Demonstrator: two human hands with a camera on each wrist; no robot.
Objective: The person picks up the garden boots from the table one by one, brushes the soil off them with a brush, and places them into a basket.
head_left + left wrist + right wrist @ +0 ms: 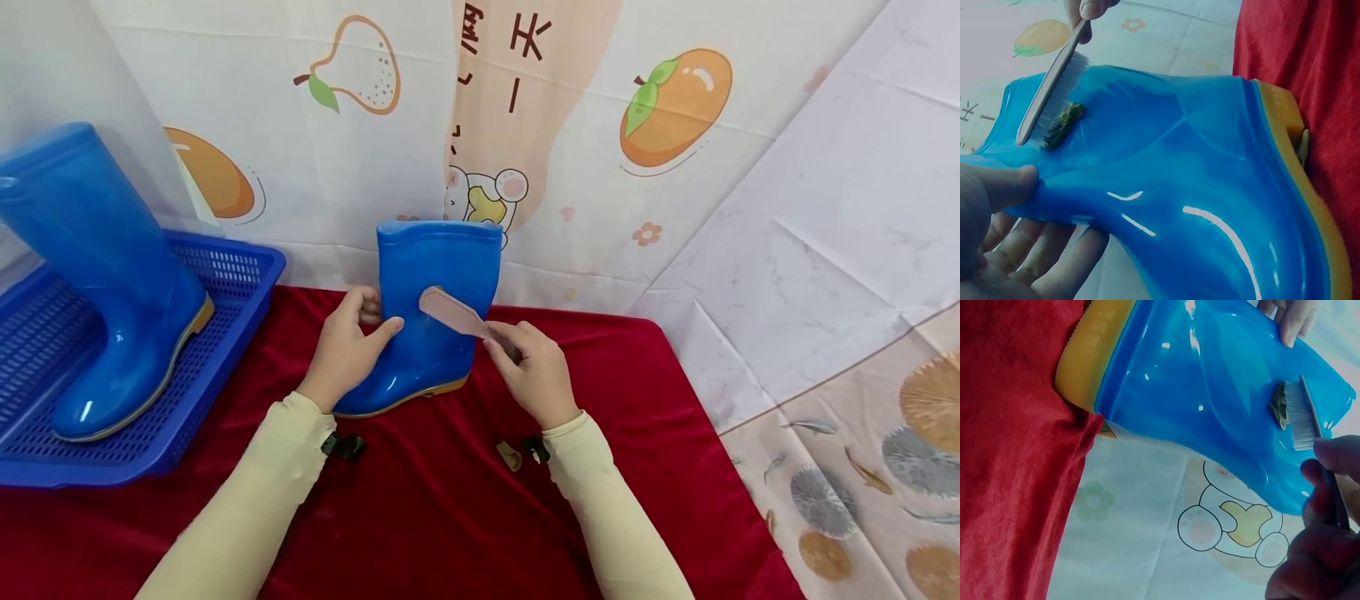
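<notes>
A blue rain boot [442,258] with a yellow sole stands upright on the red cloth, toe to the left. My left hand [343,346] holds its shaft from the left, thumb [1019,184] on the near side and fingers on the other side. My right hand [536,371] grips the handle of a brush [453,312] with a pinkish back. In the right wrist view, its white bristles [1299,419] meet a dark greenish-brown clump [1280,406] stuck on the shaft. The brush back hides most of that clump in the head view.
On the left, a second blue boot [112,267] stands in a blue perforated plastic basket [262,258]. A small brown piece [508,455] lies on the red cloth [420,517] by my right wrist. Behind hangs a printed white cloth [300,183].
</notes>
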